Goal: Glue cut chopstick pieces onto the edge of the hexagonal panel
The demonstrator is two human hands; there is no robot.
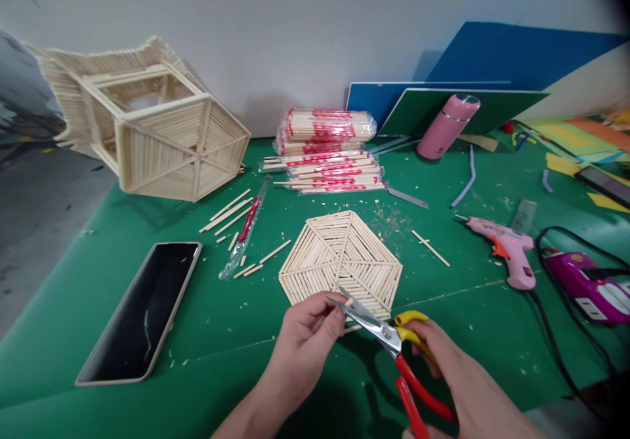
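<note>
My left hand (312, 331) pinches a short wooden stick (349, 303) between thumb and fingertips. In my right hand (450, 367) is a pair of scissors (386, 335) with silver blades and red and yellow handles. The blades are parted, and their tips reach the stick beside my left fingertips; whether they touch it is hard to tell. Beneath and just beyond both hands lies a flat polygonal panel (339, 255) of wooden sticks laid in wedge-shaped sections. My left hand and the scissors hide part of its near edge.
A stick-built frame structure (184, 147) stands at the back left. Wrapped chopstick bundles (327, 134) lie near the wall, a pink bottle (447, 126) to their right. A phone (142, 311) is at left; a pink glue gun (506, 245) and purple power strip (588, 285) with cords are at right.
</note>
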